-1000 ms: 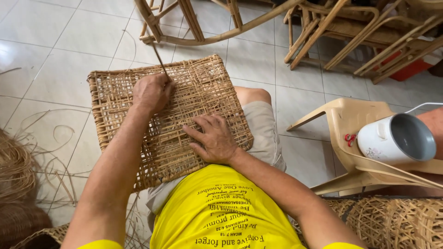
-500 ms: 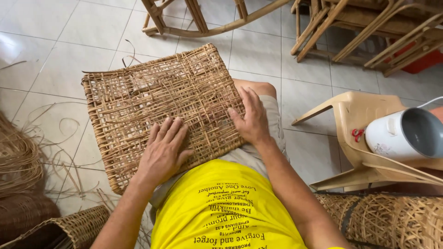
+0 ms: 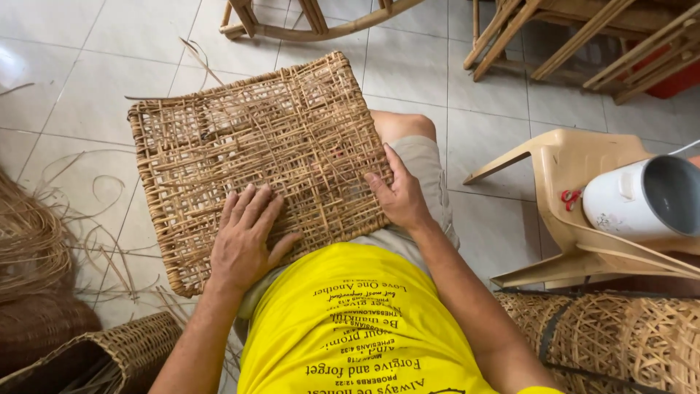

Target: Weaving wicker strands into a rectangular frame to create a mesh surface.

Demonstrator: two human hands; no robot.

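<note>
A woven rattan panel (image 3: 255,146) lies flat across my lap, its weave loose and open. My left hand (image 3: 244,237) rests palm down on its near edge, fingers spread on the weave. My right hand (image 3: 397,193) grips the panel's right edge, thumb on top and fingers curled under the side. My knee (image 3: 405,124) shows beyond the right edge of the panel.
Loose rattan strips (image 3: 29,233) pile on the tiled floor at left. A woven basket (image 3: 117,350) sits at lower left, another woven piece (image 3: 620,343) at lower right. A beige plastic chair (image 3: 576,168) holds a white pot (image 3: 642,197). Wooden chair frames (image 3: 583,36) stand beyond.
My left hand came back from the panel's far edge to its near edge. My right hand moved from the panel's middle to its right side. The panel turned slightly on my lap.
</note>
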